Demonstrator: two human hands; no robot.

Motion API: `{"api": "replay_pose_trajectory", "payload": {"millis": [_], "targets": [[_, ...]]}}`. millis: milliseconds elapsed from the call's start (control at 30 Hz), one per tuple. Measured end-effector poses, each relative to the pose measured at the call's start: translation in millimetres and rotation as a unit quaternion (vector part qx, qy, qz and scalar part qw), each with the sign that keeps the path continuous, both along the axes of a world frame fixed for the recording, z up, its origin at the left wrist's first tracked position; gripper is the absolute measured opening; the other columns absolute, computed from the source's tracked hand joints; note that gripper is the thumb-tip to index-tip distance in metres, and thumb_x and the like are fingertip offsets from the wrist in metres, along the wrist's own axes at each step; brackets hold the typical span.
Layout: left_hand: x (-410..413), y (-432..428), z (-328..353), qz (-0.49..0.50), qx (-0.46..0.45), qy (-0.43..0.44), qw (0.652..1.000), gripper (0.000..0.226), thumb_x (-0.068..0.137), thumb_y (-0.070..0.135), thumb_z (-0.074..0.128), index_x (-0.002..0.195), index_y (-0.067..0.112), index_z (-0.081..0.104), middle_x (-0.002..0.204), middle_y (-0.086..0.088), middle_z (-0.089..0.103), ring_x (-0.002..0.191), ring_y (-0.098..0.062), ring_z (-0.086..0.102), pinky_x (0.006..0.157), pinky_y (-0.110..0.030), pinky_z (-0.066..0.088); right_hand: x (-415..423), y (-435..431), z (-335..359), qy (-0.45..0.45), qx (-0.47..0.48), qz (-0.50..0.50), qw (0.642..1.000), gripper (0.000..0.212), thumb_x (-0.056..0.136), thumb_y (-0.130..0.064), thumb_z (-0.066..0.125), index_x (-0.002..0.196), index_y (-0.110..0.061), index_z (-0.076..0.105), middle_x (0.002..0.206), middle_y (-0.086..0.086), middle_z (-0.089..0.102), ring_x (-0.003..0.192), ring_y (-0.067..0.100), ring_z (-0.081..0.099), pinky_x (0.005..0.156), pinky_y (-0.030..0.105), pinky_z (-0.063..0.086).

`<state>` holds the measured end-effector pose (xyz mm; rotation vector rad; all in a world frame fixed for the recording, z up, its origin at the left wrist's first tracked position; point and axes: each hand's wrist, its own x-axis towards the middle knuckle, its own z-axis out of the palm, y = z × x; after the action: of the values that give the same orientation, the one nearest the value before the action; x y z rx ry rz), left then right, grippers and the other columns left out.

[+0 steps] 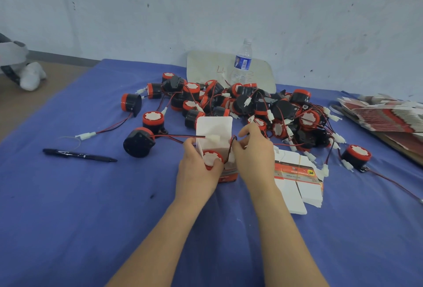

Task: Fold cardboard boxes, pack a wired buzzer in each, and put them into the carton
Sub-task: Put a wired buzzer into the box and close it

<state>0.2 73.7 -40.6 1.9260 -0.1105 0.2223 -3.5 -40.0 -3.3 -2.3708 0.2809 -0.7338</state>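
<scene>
A small white and red cardboard box (215, 131) stands open in the middle of the blue cloth, its lid flap up. My left hand (196, 170) grips the box's left side, with the thumb on a red and black buzzer (211, 157) that sits in the opening. My right hand (254, 151) pinches that buzzer's red and black wire (230, 149) at the box's right edge. A large heap of wired buzzers (251, 106) lies just behind the box. A bundle of flat unfolded boxes (297, 179) lies to the right of my right hand.
A black pen (79, 155) lies at the left. A water bottle (242, 62) stands at the back against a pale board (206, 69). Another stack of flat boxes (384, 115) lies at the far right. Loose buzzers (138, 141) sit left of the box.
</scene>
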Motion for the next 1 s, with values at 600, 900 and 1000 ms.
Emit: {"api": "replay_pose_trajectory", "payload": {"millis": [600,900,1000], "targets": [[1,0,-1,-0.003,-0.001,0.005,1.0,0.052,0.085,0.029,0.066,0.122,0.023,0.031,0.118,0.0,0.06,0.098,-0.018,0.061,0.064,-0.021,0.049,-10,1,9,0.205,-0.182,0.139,0.952,0.036,0.093,-0.009,0.037,0.109,-0.016,0.068,0.093,0.01,0.055,0.09,0.026,0.044,0.074,0.032,0.034],[1,-1,-2,-0.002,0.001,0.001,1.0,0.051,0.085,0.028,0.065,0.124,0.022,0.031,0.118,-0.001,0.059,0.099,-0.019,0.061,0.071,-0.029,0.054,-11,-4,7,0.157,-0.095,0.141,0.973,0.032,0.1,-0.024,0.046,0.087,-0.007,0.071,0.076,0.005,0.062,0.074,0.024,0.055,0.06,0.029,0.04],[1,-1,-2,0.001,0.006,-0.002,1.0,0.052,0.085,0.027,0.065,0.124,0.022,0.031,0.115,-0.001,0.059,0.097,-0.019,0.061,0.068,-0.028,0.052,-5,1,-1,0.108,-0.086,0.059,0.989,0.027,0.097,-0.021,0.05,0.09,-0.008,0.072,0.093,0.009,0.067,0.086,0.025,0.057,0.071,0.033,0.045]]}}
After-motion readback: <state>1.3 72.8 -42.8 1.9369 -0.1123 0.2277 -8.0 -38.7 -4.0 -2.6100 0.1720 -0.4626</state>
